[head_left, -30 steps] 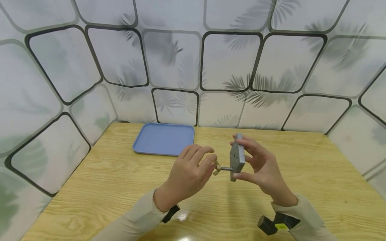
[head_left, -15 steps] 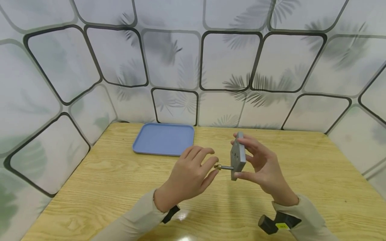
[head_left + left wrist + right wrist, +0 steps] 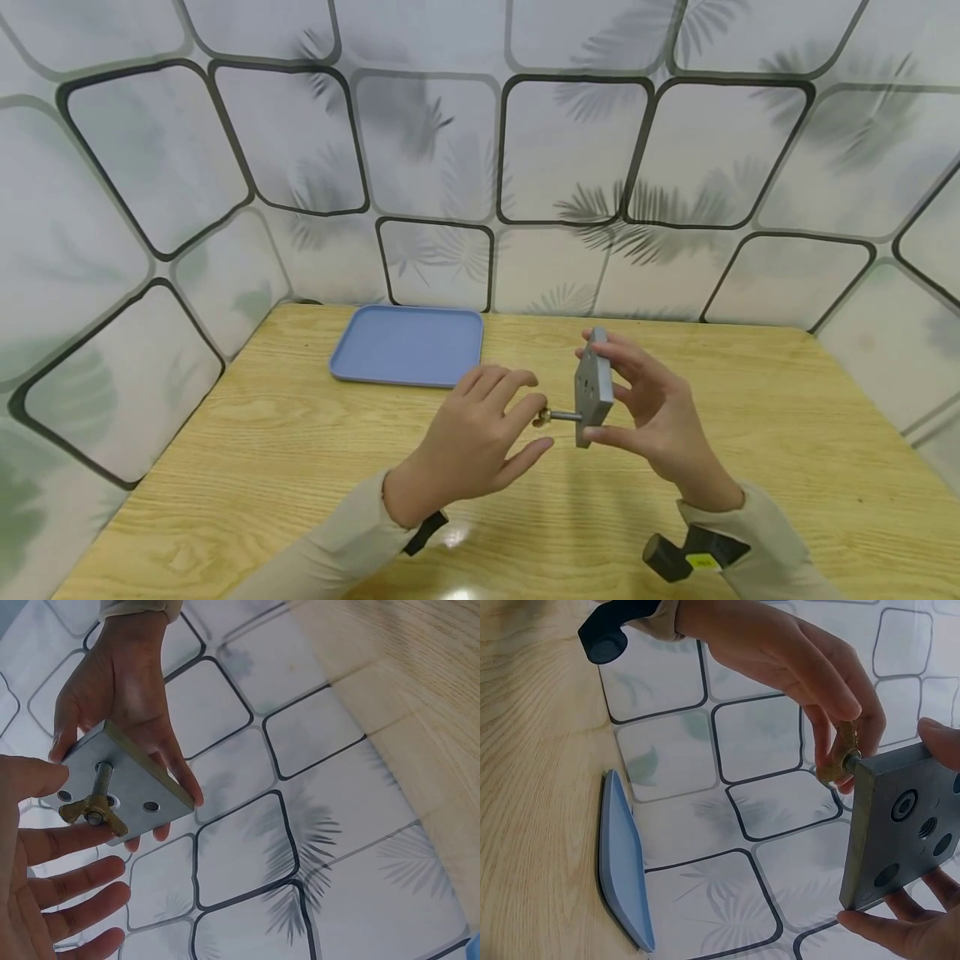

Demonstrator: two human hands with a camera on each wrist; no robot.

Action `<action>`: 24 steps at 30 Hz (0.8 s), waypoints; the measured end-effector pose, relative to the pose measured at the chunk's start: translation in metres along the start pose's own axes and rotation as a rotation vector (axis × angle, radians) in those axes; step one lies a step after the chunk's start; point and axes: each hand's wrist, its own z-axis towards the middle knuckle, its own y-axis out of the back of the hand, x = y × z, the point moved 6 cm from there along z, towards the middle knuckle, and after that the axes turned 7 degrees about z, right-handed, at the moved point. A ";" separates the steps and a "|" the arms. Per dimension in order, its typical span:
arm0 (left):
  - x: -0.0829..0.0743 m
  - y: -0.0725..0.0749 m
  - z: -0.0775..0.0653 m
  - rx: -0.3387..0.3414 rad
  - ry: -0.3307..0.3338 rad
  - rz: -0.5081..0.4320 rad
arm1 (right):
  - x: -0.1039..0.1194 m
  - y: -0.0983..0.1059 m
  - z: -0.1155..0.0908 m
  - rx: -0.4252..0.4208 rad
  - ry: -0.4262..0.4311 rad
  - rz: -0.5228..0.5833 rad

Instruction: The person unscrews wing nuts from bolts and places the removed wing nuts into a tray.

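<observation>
Held up over the table is a thick grey metal plate (image 3: 594,392) with several holes, which my right hand (image 3: 660,421) grips by its edges between thumb and fingers. A bolt (image 3: 103,780) sticks out of the plate's face toward my left hand (image 3: 476,437). On that bolt's end sits a brass wing nut (image 3: 73,811). The left index finger touches one wing, while the left thumb stands apart from it and the other fingers lie loosely extended. In the right wrist view, the plate's opposite face shows a socket in one hole (image 3: 904,805).
A blue tray (image 3: 408,346) lies toward the back left of the wood-grain table (image 3: 300,433). Patterned wall covering (image 3: 427,150) rises behind the table and along its sides. Dark wrist cameras (image 3: 667,558) are strapped at both sleeves.
The wing nut has turned on the bolt. My left thumb has swung down and away from it, while the index finger stays beside the nut. The right hand holds the plate nearly still.
</observation>
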 end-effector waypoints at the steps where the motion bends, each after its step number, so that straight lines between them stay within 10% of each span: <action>1: 0.000 -0.001 0.000 0.017 -0.002 0.000 | 0.000 0.000 0.000 0.000 0.001 0.002; 16: 0.003 0.004 0.001 -0.081 0.063 0.027 | -0.003 -0.002 -0.001 0.004 -0.029 0.002; 24: 0.000 0.000 0.000 -0.009 0.015 -0.007 | 0.000 0.001 0.000 0.005 0.007 0.017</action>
